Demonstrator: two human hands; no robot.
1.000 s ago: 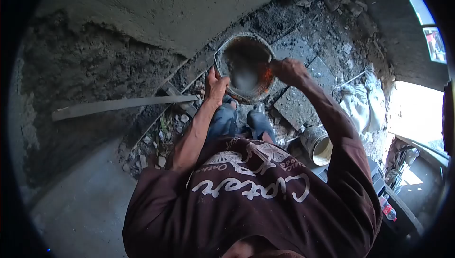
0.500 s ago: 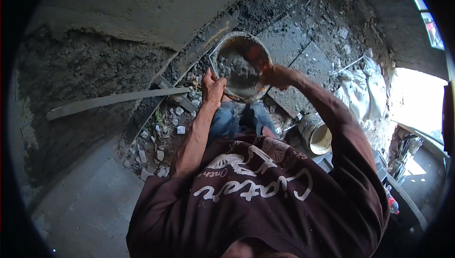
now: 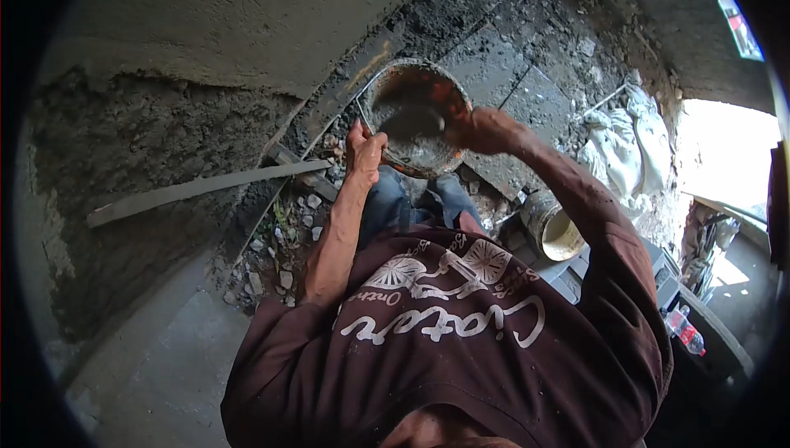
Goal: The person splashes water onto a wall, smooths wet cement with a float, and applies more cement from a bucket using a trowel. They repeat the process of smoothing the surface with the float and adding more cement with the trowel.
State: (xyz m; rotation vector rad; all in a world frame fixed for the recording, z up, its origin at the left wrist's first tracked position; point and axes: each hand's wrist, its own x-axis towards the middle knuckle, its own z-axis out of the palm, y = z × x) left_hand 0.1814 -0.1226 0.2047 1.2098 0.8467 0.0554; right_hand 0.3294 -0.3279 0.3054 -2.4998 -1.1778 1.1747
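Note:
A round bucket (image 3: pixel 385 78) with an orange-smeared inner wall is held tilted above my knees, its mouth toward the camera. Wet grey mortar (image 3: pixel 411 123) lies inside it. My left hand (image 3: pixel 364 154) is closed on the rim at the lower left, near the wire handle. On the opposite side my right hand (image 3: pixel 484 130) is closed at the rim, its fingertips partly hidden in shadow. Whether it also holds a tool inside cannot be made out.
A long flat strip (image 3: pixel 197 189) leans across the rough wall at left. White sacks (image 3: pixel 627 148) lie at right, above a second bucket (image 3: pixel 562 236). Rubble (image 3: pixel 284 278) covers the ground beside my legs. A plastic bottle (image 3: pixel 685 332) is at lower right.
The mortar in the bucket looks smoother and its surface has shifted. My right hand has moved slightly at the rim. The camera view has shifted slightly, showing more of the bottle.

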